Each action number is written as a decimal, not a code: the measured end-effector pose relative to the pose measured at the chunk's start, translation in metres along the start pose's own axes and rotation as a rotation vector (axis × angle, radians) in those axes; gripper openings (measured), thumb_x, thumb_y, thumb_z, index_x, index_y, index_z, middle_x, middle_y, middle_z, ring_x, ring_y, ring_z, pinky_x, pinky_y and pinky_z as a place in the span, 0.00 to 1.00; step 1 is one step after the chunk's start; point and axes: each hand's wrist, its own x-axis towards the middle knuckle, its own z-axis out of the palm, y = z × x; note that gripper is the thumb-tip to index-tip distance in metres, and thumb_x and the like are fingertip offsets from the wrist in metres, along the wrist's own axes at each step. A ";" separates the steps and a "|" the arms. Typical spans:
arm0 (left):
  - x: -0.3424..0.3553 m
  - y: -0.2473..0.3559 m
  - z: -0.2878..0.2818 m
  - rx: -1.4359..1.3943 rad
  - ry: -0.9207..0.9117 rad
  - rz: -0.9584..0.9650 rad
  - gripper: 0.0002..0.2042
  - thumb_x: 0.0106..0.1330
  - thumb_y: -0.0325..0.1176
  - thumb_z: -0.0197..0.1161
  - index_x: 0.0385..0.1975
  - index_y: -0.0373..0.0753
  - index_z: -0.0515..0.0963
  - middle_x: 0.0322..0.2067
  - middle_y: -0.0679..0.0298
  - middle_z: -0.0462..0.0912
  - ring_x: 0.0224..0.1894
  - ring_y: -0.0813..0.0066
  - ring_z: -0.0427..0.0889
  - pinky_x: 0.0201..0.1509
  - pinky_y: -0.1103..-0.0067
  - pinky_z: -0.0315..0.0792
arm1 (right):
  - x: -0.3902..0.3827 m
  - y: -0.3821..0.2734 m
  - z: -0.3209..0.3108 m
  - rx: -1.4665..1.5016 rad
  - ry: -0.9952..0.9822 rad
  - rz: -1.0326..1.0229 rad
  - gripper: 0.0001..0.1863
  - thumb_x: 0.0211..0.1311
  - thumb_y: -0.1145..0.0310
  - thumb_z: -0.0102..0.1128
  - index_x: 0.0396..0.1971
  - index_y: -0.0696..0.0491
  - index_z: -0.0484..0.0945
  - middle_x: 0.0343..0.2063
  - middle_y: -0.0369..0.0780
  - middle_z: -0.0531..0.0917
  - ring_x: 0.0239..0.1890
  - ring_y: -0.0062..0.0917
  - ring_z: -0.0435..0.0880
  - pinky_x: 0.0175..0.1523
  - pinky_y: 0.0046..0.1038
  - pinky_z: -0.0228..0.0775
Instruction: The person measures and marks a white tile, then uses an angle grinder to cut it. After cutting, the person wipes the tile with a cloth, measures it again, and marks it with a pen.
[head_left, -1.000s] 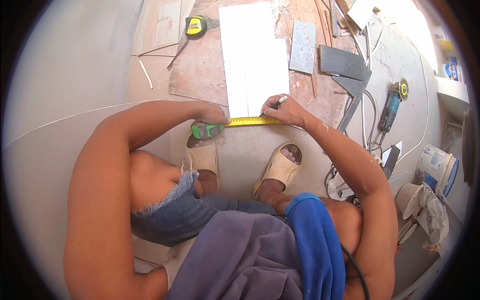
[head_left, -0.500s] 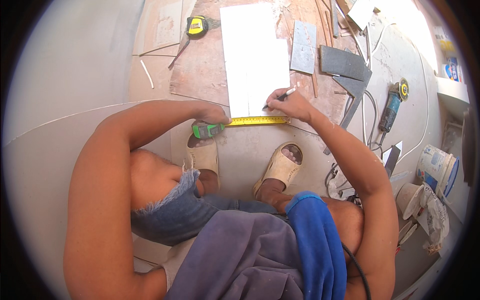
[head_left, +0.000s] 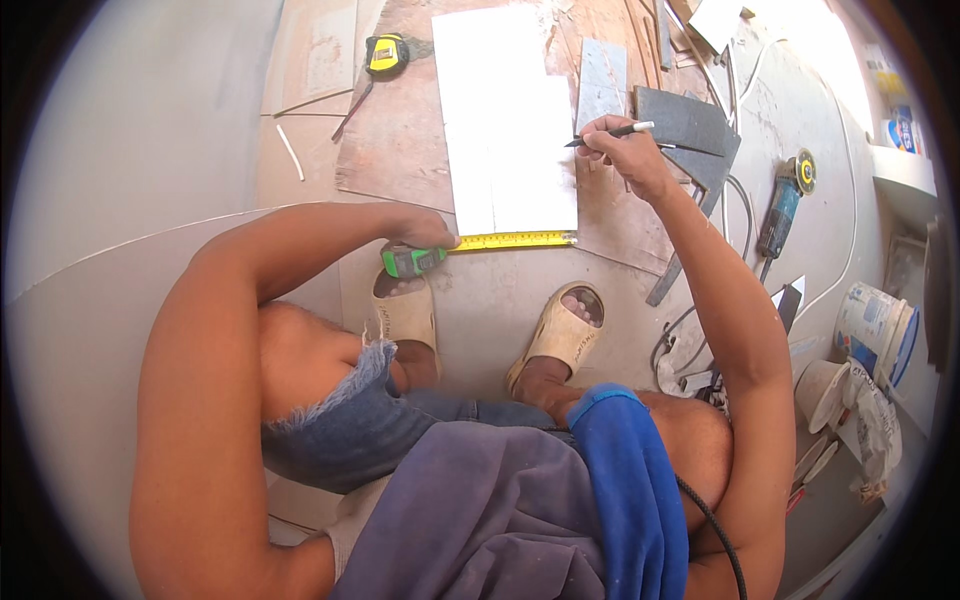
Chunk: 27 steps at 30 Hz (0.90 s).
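My left hand is closed on a green and grey tape measure. Its yellow blade is drawn out to the right along the near edge of a white tile, which has a notch in its upper right side and a thin line down its middle. In the fingers of my right hand is a black and white marker, its dark tip pointing left, close by the tile's right edge. That hand is raised off the tape.
A yellow and black tape measure lies left of the tile on a wooden board. Grey tile pieces are at its right. Farther right are an angle grinder, cables and a white bucket. My sandalled feet are just below the tape.
My right hand with the marker has moved up and to the right, away from the tile's near edge and the blade's end. The left hand and tape measure stay in place.
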 end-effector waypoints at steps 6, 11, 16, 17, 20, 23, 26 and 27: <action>-0.005 0.004 -0.003 -0.001 -0.007 -0.012 0.35 0.72 0.57 0.48 0.62 0.27 0.71 0.59 0.41 0.75 0.62 0.49 0.74 0.66 0.63 0.67 | -0.001 0.004 -0.003 -0.005 0.004 0.009 0.11 0.60 0.65 0.63 0.35 0.58 0.83 0.31 0.40 0.86 0.35 0.20 0.84 0.39 0.21 0.73; -0.005 0.004 -0.003 0.002 -0.002 -0.018 0.35 0.72 0.58 0.48 0.62 0.27 0.71 0.60 0.41 0.75 0.62 0.48 0.73 0.66 0.63 0.67 | -0.001 0.003 -0.005 -0.011 0.005 0.006 0.11 0.60 0.66 0.63 0.36 0.58 0.83 0.31 0.40 0.86 0.36 0.20 0.85 0.41 0.22 0.74; -0.006 0.005 -0.004 0.013 0.013 -0.020 0.35 0.72 0.57 0.48 0.62 0.27 0.71 0.60 0.41 0.75 0.63 0.48 0.73 0.67 0.63 0.66 | -0.003 0.001 -0.006 -0.005 0.023 0.003 0.11 0.60 0.65 0.63 0.35 0.58 0.83 0.31 0.40 0.87 0.35 0.21 0.84 0.42 0.23 0.73; -0.007 0.006 -0.004 0.016 0.016 -0.021 0.35 0.72 0.57 0.48 0.62 0.27 0.71 0.60 0.41 0.75 0.63 0.48 0.73 0.67 0.63 0.66 | -0.003 0.001 -0.006 -0.001 0.031 0.007 0.11 0.60 0.65 0.63 0.35 0.58 0.83 0.30 0.40 0.87 0.35 0.21 0.84 0.42 0.23 0.73; -0.007 0.004 -0.005 0.025 0.013 -0.002 0.35 0.72 0.57 0.48 0.61 0.27 0.72 0.59 0.41 0.75 0.63 0.49 0.73 0.66 0.63 0.66 | -0.002 0.001 -0.009 -0.026 0.051 0.022 0.14 0.60 0.61 0.62 0.36 0.56 0.83 0.31 0.39 0.87 0.35 0.20 0.83 0.41 0.24 0.71; -0.012 0.008 -0.007 0.027 0.020 0.006 0.35 0.72 0.57 0.48 0.60 0.27 0.73 0.59 0.41 0.76 0.62 0.49 0.74 0.66 0.63 0.65 | 0.000 0.002 -0.013 -0.056 0.048 0.029 0.13 0.64 0.59 0.59 0.38 0.54 0.82 0.30 0.36 0.87 0.33 0.16 0.79 0.39 0.20 0.67; -0.011 0.006 -0.007 0.042 0.033 0.045 0.35 0.71 0.57 0.48 0.60 0.27 0.73 0.58 0.42 0.76 0.62 0.49 0.74 0.66 0.63 0.65 | 0.001 0.002 -0.015 -0.036 0.085 0.020 0.17 0.61 0.57 0.59 0.37 0.56 0.84 0.31 0.38 0.87 0.37 0.21 0.83 0.40 0.24 0.71; -0.012 0.007 -0.008 0.026 0.037 0.041 0.35 0.71 0.57 0.49 0.60 0.27 0.73 0.58 0.41 0.76 0.61 0.49 0.74 0.65 0.64 0.65 | 0.001 0.001 -0.016 -0.020 0.101 0.023 0.17 0.62 0.57 0.59 0.38 0.56 0.84 0.31 0.38 0.87 0.37 0.22 0.83 0.41 0.25 0.71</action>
